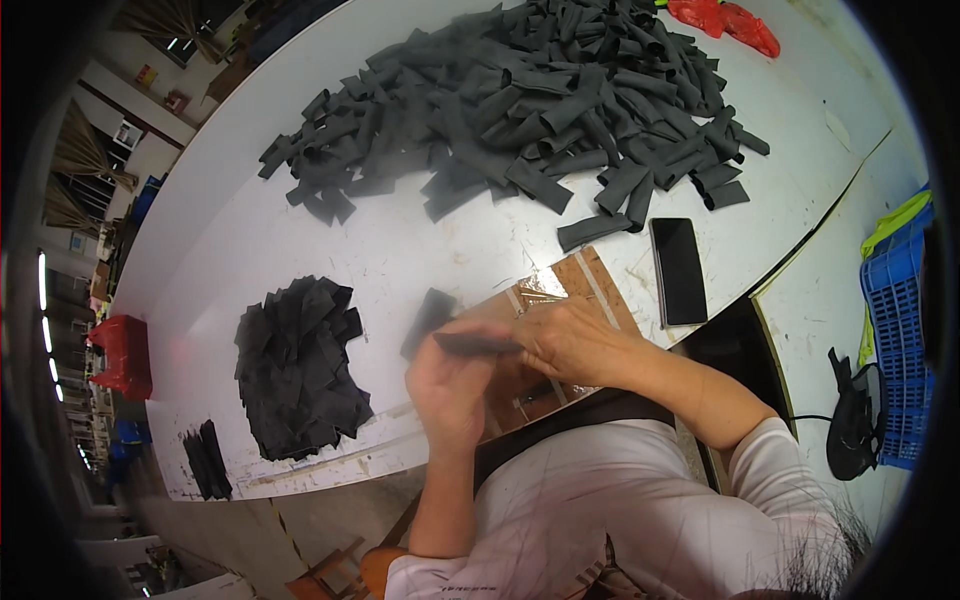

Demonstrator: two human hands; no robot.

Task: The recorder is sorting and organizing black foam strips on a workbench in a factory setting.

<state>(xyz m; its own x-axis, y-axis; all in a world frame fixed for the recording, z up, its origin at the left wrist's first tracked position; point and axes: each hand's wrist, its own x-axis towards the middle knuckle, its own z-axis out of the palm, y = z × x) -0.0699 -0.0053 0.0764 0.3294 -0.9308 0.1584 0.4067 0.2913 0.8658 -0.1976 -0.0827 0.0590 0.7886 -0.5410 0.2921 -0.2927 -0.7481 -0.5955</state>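
A short dark grey fabric strip [474,344] is held between my hands, close to the table's near edge. My left hand [447,388], somewhat blurred, has its fingers curled around the strip's left end. My right hand [572,341] pinches the other end, its fingertips partly hidden. Beside my left fingers, another dark strip [429,318] lies on the table, smeared in the picture. Beneath my hands is a brown board [590,285] with bands of clear tape. To the left sits a flattened heap of black fabric pieces [300,370].
A large pile of grey fabric tubes [540,110] covers the far side of the white table [200,270]. A black phone [679,272] lies right of the board. Red plastic [725,22] is at the far right. A blue basket [897,330] stands right; small black strips [206,461] lie left.
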